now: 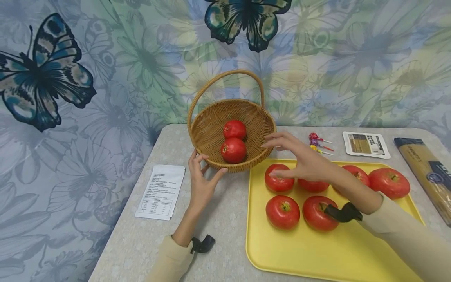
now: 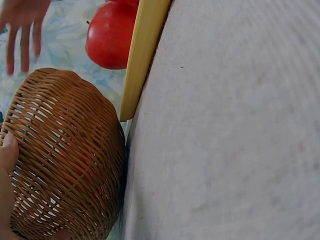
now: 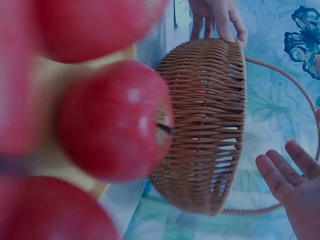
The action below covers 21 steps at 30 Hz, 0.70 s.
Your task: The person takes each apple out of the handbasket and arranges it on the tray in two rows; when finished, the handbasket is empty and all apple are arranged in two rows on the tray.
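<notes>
A wicker basket (image 1: 208,129) with a tall arched handle is tilted so that its inside faces me. Two red apples (image 1: 233,150) lie in it, one behind the other. My left hand (image 1: 201,186) grips the near left rim, thumb on the edge and fingers underneath. Beside the basket's right rim is my right hand (image 1: 299,154), its fingers extended; in the right wrist view they are apart from the wicker. Below that hand, several more red apples (image 1: 283,212) rest on a yellow tray (image 1: 282,254). The left wrist view shows the basket's woven underside (image 2: 70,150).
Behind the tray lie some lollipops (image 1: 317,143) and a flat white packet (image 1: 366,144). A long brown package (image 1: 426,168) lies at the far right. On the left is a white printed pouch (image 1: 161,192). A butterfly-patterned cloth (image 1: 141,58) hangs behind the table.
</notes>
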{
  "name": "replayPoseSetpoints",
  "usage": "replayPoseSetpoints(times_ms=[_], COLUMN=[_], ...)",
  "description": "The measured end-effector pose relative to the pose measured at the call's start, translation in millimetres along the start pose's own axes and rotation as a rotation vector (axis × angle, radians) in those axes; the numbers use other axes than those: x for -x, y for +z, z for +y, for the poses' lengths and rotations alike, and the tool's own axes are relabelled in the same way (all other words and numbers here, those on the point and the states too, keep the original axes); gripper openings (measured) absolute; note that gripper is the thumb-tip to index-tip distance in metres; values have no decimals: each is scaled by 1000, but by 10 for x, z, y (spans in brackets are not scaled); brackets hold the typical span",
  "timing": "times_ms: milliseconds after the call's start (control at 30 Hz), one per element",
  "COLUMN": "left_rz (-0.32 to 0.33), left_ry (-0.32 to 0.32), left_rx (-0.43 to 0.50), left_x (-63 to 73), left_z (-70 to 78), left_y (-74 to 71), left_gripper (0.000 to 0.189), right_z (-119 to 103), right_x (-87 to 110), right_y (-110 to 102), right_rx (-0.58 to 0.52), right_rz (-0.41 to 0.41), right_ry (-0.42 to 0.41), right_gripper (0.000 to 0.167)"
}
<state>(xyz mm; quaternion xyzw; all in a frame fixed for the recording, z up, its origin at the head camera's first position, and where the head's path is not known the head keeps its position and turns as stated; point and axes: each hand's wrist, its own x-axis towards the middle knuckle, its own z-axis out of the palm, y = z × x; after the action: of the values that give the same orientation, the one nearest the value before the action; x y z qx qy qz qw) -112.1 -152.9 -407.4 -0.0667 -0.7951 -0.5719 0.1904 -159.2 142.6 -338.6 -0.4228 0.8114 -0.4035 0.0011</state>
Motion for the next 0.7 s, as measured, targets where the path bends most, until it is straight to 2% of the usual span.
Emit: replayPoseSetpoints(times_ms=[200, 300, 367, 467, 567, 700], left_rz=[9, 9, 11, 12, 10, 4], left_ry=[-14, -26, -27, -20, -15, -15], left_rx=[-14, -13, -12, -5, 3, 3], left_x=[11, 22, 24, 18, 11, -5], left_z=[-27, -40, -45, -44, -34, -10], left_y=[-46, -59, -60, -49, -31, -17], left_gripper=[58, 57, 57, 58, 58, 58], right_z=[147, 235, 286, 365, 445, 527], right_x=[-631, -882, -1027, -1194, -1294, -1352], right_y=[180, 287, 329, 352, 363, 386], right_rx=[-8, -19, -35, -47, -39, -46], right_rz=[-64, -117, -188, -300, -397, -462], right_ry=[-38, 3, 55, 154, 219, 253], right_gripper=[55, 58, 63, 71, 76, 75])
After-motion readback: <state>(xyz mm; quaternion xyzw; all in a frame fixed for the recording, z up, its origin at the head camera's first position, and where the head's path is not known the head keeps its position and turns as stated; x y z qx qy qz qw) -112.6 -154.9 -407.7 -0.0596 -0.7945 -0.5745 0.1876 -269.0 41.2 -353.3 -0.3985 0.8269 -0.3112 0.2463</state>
